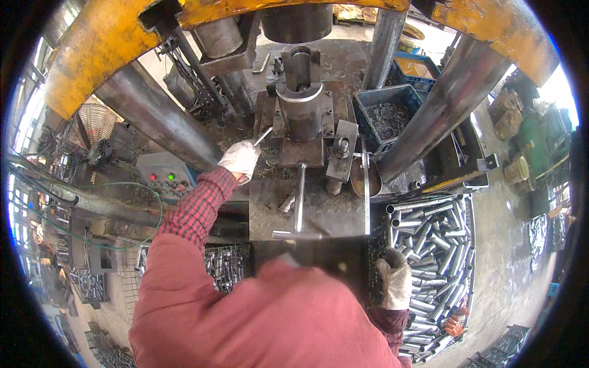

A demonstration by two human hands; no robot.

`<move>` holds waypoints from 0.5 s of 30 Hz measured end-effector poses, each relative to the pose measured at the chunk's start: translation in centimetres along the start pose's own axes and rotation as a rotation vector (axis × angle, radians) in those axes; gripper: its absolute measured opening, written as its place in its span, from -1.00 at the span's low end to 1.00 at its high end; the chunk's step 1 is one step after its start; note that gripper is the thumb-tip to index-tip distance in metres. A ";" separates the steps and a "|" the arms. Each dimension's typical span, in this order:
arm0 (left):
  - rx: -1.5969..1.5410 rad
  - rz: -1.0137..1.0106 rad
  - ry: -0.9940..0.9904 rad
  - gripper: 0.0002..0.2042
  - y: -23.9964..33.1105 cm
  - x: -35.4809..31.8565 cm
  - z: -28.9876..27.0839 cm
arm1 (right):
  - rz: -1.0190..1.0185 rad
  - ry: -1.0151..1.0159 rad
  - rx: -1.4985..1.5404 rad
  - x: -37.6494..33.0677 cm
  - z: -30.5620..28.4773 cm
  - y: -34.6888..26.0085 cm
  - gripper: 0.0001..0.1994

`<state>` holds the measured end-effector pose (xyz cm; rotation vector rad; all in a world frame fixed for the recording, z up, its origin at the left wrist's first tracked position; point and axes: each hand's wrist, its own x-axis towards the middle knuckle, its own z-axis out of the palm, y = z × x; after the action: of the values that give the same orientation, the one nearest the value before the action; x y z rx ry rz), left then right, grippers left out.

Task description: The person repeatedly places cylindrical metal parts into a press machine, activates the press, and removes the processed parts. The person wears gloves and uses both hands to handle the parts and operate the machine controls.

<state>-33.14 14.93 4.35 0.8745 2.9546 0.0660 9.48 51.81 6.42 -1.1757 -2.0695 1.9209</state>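
My left hand, in a white work glove, is closed round a thin pale rod that points up and right toward the press tooling. Right of that hand stands a steel die block with a curved, half-round top, under the press ram. My right hand, also gloved, is low on the right at the inner edge of a bin of metal tubes. Its dark-tipped fingers are curled in, and anything within them is hidden. A T-shaped metal bar lies on the steel plate before the die.
Thick steel columns and a yellow press frame surround the work area. A grey control box with buttons stands left. Behind the die at right is a blue crate of metal scraps. A wire basket of parts sits lower left.
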 end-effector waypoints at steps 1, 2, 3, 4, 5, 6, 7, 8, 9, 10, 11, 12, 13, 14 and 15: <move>0.010 0.017 -0.010 -0.81 0.0 -0.1 -0.3 | -0.014 0.001 -0.023 0.1 0.1 0.3 -0.49; 0.046 0.056 -0.005 -0.82 0.1 -0.1 -0.4 | -0.039 0.002 -0.051 0.3 0.1 0.7 -0.49; 0.084 0.098 0.001 -0.83 0.4 -0.1 -0.5 | -0.027 -0.007 -0.033 0.4 0.1 1.1 -0.49; 0.197 0.131 -0.027 -0.83 0.6 0.0 -0.6 | -0.028 -0.010 -0.017 0.6 0.1 1.4 -0.49; 0.150 0.173 0.038 -0.82 1.3 -0.1 -0.3 | -0.026 -0.015 -0.006 0.7 0.2 1.7 -0.49; 0.155 0.202 -0.005 -0.79 1.8 0.1 -0.1 | -0.007 -0.036 0.005 0.8 0.2 2.0 -0.49; 0.031 0.089 0.027 -0.78 2.2 0.0 0.0 | 0.011 -0.056 0.016 0.9 0.2 2.2 -0.49; -0.017 0.011 -0.016 -0.76 2.6 0.1 0.1 | 0.066 -0.071 0.019 0.9 0.3 2.4 -0.49; -0.082 -0.040 -0.007 -0.76 2.8 0.2 0.1 | 0.000 -0.081 -0.124 1.0 0.3 2.5 -0.48; -0.108 -0.073 -0.033 -0.77 2.8 0.2 0.1 | -0.040 -0.092 -0.122 1.0 0.3 2.6 -0.47; -0.099 -0.070 -0.022 -0.77 2.7 0.2 0.1 | -0.047 -0.089 -0.132 1.0 0.3 2.6 -0.46; -0.132 -0.061 -0.097 -0.77 2.5 0.1 0.1 | -0.077 -0.094 -0.128 0.9 0.3 2.7 -0.46; -0.128 -0.009 -0.132 -0.77 2.1 0.0 0.0 | -0.039 -0.086 -0.116 0.9 0.3 2.7 -0.45; -0.182 0.006 -0.149 -0.73 1.8 -0.1 0.1 | -0.021 -0.082 -0.090 1.0 0.2 2.8 -0.45; -0.514 -0.093 -0.175 -0.67 1.5 -0.3 0.1 | -0.036 -0.081 -0.075 1.0 0.2 2.9 -0.44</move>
<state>-32.07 16.00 4.35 0.6293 2.6135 0.6706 9.98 51.96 3.41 -1.0834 -2.2053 1.9215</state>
